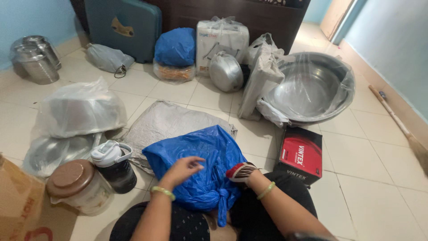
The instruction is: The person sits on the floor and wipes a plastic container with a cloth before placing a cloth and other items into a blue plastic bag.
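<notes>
Both forearms enter from the bottom edge, a green bangle on each wrist. Left hand [183,169] lies flat on top of a blue plastic bag [196,165], fingers apart and loose, clamped on nothing. Right hand [240,173] is at the bag's right side, fingers together around a small red-and-white striped thing [240,169]; can't tell what it is. Bag sits on the floor between the knees, knotted at the near end, crinkly thin film, bulging.

Tight on the left: brown-lidded plastic jar [80,185], dark bottle with white flip cap [115,166] just beside the bag, cardboard box [18,205] at the corner. Under the bag's far edge, a grey woven sack [169,119] lies flat. Red-and-black carton [301,154] is near on the right; beyond it, open tile out to the broom [399,127] by the wall.

Farther back: big steel basin in clear plastic [307,87], wrapped steel vessels left [80,109], steel pots [35,58], second blue bag [176,47], teal suitcase [122,27].

Floor [379,178] is glossy cream tile; walls are pale blue.
</notes>
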